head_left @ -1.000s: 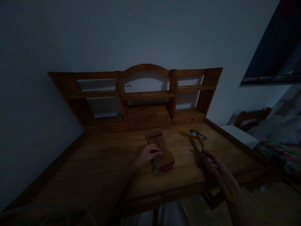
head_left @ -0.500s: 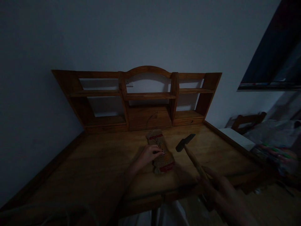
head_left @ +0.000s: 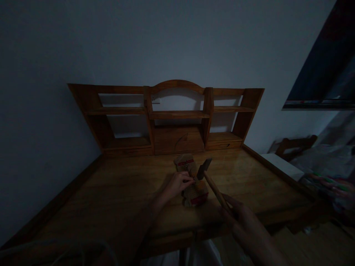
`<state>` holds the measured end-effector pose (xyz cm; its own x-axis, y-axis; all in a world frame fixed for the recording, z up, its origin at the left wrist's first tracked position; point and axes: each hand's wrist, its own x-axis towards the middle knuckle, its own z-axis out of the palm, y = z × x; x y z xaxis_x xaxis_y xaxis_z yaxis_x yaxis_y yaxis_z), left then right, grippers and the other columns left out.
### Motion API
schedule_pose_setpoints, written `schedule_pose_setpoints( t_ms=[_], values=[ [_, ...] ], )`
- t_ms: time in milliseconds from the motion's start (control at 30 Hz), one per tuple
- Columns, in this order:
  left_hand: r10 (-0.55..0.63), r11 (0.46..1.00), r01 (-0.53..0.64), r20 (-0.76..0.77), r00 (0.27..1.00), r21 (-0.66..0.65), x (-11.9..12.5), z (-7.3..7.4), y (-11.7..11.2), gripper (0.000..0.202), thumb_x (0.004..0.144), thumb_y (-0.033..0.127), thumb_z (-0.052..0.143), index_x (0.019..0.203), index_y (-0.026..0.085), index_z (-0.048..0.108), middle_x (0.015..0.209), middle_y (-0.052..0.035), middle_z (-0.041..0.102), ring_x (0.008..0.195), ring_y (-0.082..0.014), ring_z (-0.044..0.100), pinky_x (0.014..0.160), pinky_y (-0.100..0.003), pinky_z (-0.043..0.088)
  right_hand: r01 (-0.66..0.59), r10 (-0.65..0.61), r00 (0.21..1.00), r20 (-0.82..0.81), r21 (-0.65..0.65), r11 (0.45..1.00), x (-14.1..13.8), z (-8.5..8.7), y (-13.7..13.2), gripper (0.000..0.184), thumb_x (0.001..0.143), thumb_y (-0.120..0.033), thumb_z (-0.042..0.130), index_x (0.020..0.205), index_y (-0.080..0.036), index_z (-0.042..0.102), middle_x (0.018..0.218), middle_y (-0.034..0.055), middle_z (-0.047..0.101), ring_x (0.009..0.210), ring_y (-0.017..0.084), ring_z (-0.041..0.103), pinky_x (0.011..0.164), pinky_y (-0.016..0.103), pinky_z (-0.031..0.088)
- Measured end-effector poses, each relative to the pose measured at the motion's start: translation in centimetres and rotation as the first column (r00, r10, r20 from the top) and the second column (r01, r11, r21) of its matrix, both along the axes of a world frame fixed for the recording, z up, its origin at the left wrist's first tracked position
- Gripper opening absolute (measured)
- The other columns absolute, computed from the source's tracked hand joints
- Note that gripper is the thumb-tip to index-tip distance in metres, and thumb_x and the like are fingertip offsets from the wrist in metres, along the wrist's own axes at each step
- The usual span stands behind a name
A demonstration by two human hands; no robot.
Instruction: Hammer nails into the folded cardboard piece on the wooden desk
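My right hand point(head_left: 241, 218) is wrapped round the wooden handle of a hammer point(head_left: 213, 186). The hammer's dark metal head is raised close to the fingertips of my left hand point(head_left: 181, 181). With thumb and fingers pinched together, my left hand rests over a brown cardboard piece point(head_left: 198, 189) with red bands. What the pinch holds is too small and dark to make out. Several thin dark marks or bits show on the cardboard beyond my fingertips. The cardboard lies flat on a wooden desk point(head_left: 124, 184).
A wooden shelf unit point(head_left: 179, 115) with open compartments stands along the back of the desk against the wall. To the right are a white surface point(head_left: 281, 165), a wooden chair back point(head_left: 298, 142) and a blurred heap in plastic. A pale cable point(head_left: 55, 242) curves at lower left.
My right hand has brought the hammer left, so its head is now beside my left fingertips. My left hand stays pinched over the cardboard. The view has shifted slightly.
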<state>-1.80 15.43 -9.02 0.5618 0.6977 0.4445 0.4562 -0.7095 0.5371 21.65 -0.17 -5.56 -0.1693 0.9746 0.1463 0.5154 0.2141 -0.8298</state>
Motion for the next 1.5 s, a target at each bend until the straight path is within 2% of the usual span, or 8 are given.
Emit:
schedule_pose_setpoints(
  t_ms=[100,200,333,467,667,1000,1300,1500],
  values=[
    [0.024,1.000,-0.023,-0.030,0.999,0.020,0.1,0.2,-0.2,0.025,0.089,0.034,0.055,0.089,0.017,0.073,0.082,-0.0025,0.060,0.075,-0.0096,0.054,0.064,-0.019,0.035,-0.020,0.020,1.000,-0.016,-0.013,1.000,-0.3,0.0,0.1,0.046,0.095,-0.036,0.046,0.136,-0.017,0.046,0.116,0.0088,0.062,0.104,0.023,0.060,0.081,0.031,0.049],
    [0.041,0.999,-0.040,-0.047,0.998,0.032,0.2,0.2,-0.1,0.022,0.089,0.030,0.056,0.087,0.016,0.073,0.081,-0.0027,0.059,0.076,-0.0098,0.054,0.064,-0.019,0.035,-0.059,0.058,0.997,-0.054,-0.014,0.998,-0.6,-0.1,0.0,0.045,0.095,-0.038,0.045,0.135,-0.018,0.048,0.118,0.0076,0.061,0.108,0.022,0.058,0.086,0.030,0.048],
    [0.052,0.998,-0.049,-0.064,0.997,0.049,0.1,0.1,0.1,0.020,0.088,0.027,0.057,0.087,0.015,0.073,0.081,-0.0030,0.059,0.075,-0.0097,0.054,0.064,-0.019,0.035,-0.008,0.007,0.999,-0.047,-0.026,1.000,-1.2,0.2,-0.3,0.047,0.096,-0.040,0.045,0.137,-0.018,0.046,0.121,0.0087,0.060,0.111,0.023,0.056,0.087,0.032,0.047],
    [0.040,0.998,-0.037,-0.085,0.996,0.041,0.1,0.2,-0.1,0.020,0.089,0.024,0.056,0.081,0.013,0.071,0.081,-0.0029,0.058,0.074,-0.0089,0.053,0.064,-0.019,0.035,-0.034,0.035,0.997,-0.072,0.008,0.999,-1.5,0.6,-0.3,0.046,0.096,-0.038,0.044,0.138,-0.018,0.046,0.120,0.0087,0.060,0.111,0.022,0.056,0.086,0.029,0.048],
    [0.044,0.998,-0.041,-0.088,0.995,0.037,0.2,0.6,-0.2,0.020,0.088,0.024,0.056,0.081,0.013,0.072,0.079,-0.0028,0.058,0.073,-0.0092,0.052,0.063,-0.019,0.034,0.015,-0.015,1.000,-0.010,-0.005,1.000,-0.9,-0.1,0.2,0.044,0.095,-0.036,0.046,0.135,-0.019,0.048,0.118,0.0085,0.061,0.112,0.022,0.056,0.087,0.031,0.048],
    [0.077,0.997,-0.073,-0.121,0.990,0.039,0.2,1.0,-0.6,0.022,0.087,0.026,0.057,0.078,0.012,0.071,0.079,-0.0033,0.059,0.072,-0.0097,0.053,0.062,-0.020,0.033,-0.029,0.030,0.996,-0.081,0.012,1.000,-1.5,1.0,-0.9,0.044,0.096,-0.040,0.044,0.135,-0.019,0.050,0.113,0.0075,0.063,0.094,0.022,0.062,0.083,0.032,0.048],
    [0.049,0.997,-0.042,-0.126,0.991,0.060,0.1,0.6,-0.2,0.025,0.090,0.026,0.053,0.078,0.012,0.070,0.079,-0.0032,0.058,0.073,-0.0091,0.053,0.062,-0.019,0.033,-0.015,0.016,0.993,-0.118,0.005,1.000,-1.1,1.0,-0.7,0.046,0.097,-0.040,0.043,0.137,-0.018,0.047,0.115,0.0079,0.063,0.105,0.024,0.059,0.084,0.032,0.048],
    [0.061,0.997,-0.055,-0.114,0.992,0.050,0.1,0.2,0.0,0.021,0.089,0.023,0.054,0.082,0.013,0.072,0.080,-0.0034,0.059,0.074,-0.0098,0.053,0.063,-0.019,0.034,-0.070,0.072,0.992,-0.103,0.018,0.997,-1.2,0.5,-0.3,0.042,0.097,-0.037,0.043,0.135,-0.021,0.050,0.117,0.0066,0.062,0.107,0.025,0.058,0.086,0.033,0.047]
  ],
)
